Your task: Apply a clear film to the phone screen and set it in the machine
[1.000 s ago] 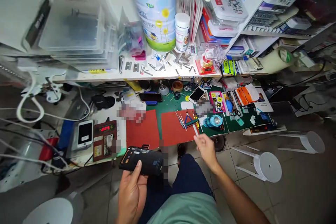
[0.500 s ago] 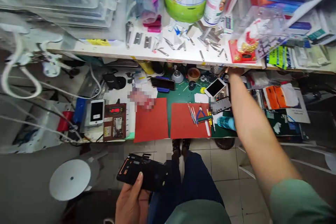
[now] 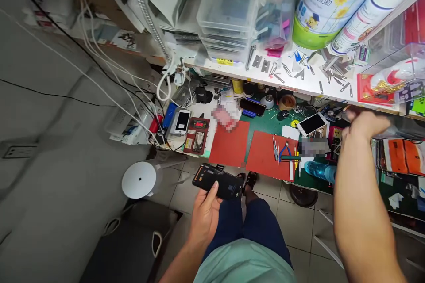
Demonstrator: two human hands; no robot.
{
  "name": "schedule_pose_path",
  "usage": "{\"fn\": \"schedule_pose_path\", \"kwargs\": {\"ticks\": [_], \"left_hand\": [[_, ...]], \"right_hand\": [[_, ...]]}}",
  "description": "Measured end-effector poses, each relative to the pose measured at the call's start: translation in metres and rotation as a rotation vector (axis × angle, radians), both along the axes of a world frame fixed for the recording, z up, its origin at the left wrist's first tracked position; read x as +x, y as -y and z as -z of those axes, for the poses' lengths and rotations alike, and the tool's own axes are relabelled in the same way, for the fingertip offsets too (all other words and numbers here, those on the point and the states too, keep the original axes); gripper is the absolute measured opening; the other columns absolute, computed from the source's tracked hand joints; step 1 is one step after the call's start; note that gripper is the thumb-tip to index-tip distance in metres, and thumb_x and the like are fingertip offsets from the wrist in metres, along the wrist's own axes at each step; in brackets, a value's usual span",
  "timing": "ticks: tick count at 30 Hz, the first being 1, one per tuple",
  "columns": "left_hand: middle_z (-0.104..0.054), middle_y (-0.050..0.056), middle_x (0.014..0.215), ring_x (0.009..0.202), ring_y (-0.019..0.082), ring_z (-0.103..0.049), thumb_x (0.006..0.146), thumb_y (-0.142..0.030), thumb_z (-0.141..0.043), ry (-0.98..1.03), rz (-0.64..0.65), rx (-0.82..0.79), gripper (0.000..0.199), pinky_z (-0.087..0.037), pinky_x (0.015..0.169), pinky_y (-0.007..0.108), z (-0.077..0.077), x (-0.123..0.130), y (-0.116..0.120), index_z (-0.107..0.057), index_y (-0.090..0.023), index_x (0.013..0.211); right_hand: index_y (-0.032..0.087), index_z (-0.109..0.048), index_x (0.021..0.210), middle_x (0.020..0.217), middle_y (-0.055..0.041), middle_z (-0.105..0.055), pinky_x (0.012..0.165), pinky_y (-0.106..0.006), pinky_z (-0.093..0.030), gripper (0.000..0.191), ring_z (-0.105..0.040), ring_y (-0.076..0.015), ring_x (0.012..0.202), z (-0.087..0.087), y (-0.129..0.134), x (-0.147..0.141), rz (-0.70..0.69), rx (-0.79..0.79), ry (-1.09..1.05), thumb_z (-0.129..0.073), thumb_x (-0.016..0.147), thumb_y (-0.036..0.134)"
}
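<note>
My left hand grips a black phone above my lap, the thumb on its upper face. Small orange and grey marks show at the phone's left end. My right hand is at the far right, just below the shelf's front edge and above the bench. Its fingers are blurred, and I cannot make out whether they hold anything. Near it lie a white phone with a dark screen and a blue bottle on its side.
On the bench are two red mats, blue-handled pliers, a brown device with a red display and another white phone. Loose blades lie on the white shelf. A round white stool stands left.
The view has swung left, so the bench appears farther right. My right hand has come out from under the shelf edge. My left hand still holds the black phone.
</note>
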State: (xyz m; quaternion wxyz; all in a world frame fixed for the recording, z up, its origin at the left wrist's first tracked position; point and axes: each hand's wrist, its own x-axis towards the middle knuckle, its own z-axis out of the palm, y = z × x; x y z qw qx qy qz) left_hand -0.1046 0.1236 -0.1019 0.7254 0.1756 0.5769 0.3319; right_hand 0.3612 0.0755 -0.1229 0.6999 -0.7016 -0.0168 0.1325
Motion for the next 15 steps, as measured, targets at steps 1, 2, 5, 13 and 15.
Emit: {"fn": "schedule_pose_path", "kwargs": {"ticks": [1, 2, 5, 13, 15], "left_hand": [[-0.084, 0.011, 0.124, 0.116, 0.029, -0.080, 0.079, -0.036, -0.097, 0.032, 0.014, -0.001, 0.058, -0.062, 0.107, 0.044, 0.002, 0.000, -0.001, -0.077, -0.023, 0.132], [-0.084, 0.012, 0.124, 0.117, 0.029, -0.080, 0.081, -0.037, -0.096, 0.061, 0.032, 0.000, 0.054, -0.062, 0.107, 0.044, 0.005, 0.000, -0.002, -0.078, -0.021, 0.129], [-0.084, 0.013, 0.126, 0.119, 0.029, -0.079, 0.084, -0.039, -0.094, 0.126, 0.105, 0.005, 0.046, -0.062, 0.106, 0.045, 0.012, 0.000, -0.005, -0.080, -0.019, 0.123], [-0.086, 0.013, 0.114, 0.104, 0.030, -0.083, 0.079, -0.036, -0.097, 0.143, 0.229, 0.057, 0.048, -0.065, 0.099, 0.046, 0.016, 0.013, -0.001, -0.080, -0.017, 0.120], [-0.086, 0.013, 0.114, 0.104, 0.030, -0.083, 0.080, -0.037, -0.097, 0.149, 0.257, 0.053, 0.048, -0.066, 0.097, 0.045, 0.016, 0.019, 0.009, -0.079, -0.017, 0.120]], "right_hand": [[0.023, -0.071, 0.095, 0.126, -0.0087, -0.070, 0.091, -0.048, -0.065, 0.010, -0.068, -0.0320, 0.128, -0.003, 0.008, -0.014, 0.065, -0.015, -0.005, -0.074, 0.098, 0.032], [0.022, -0.069, 0.089, 0.128, -0.0116, -0.069, 0.093, -0.045, -0.064, 0.010, -0.066, -0.0337, 0.131, -0.004, 0.019, -0.034, 0.085, -0.026, -0.027, -0.075, 0.095, 0.028], [0.017, -0.076, 0.091, 0.119, -0.0198, -0.072, 0.090, -0.041, -0.068, 0.017, -0.074, -0.0300, 0.114, -0.001, 0.064, -0.125, -0.038, -0.017, -0.194, -0.085, 0.078, 0.024], [0.020, -0.083, 0.107, 0.083, -0.0062, -0.063, 0.054, -0.028, -0.051, 0.037, -0.049, -0.0125, 0.060, -0.010, 0.192, -0.320, -0.331, 0.111, -1.004, -0.086, 0.072, 0.033], [0.020, -0.081, 0.099, 0.072, 0.0002, -0.048, 0.049, -0.025, -0.037, 0.029, -0.034, -0.0101, 0.055, -0.017, 0.210, -0.335, -0.305, 0.105, -1.005, -0.081, 0.080, 0.042]]}}
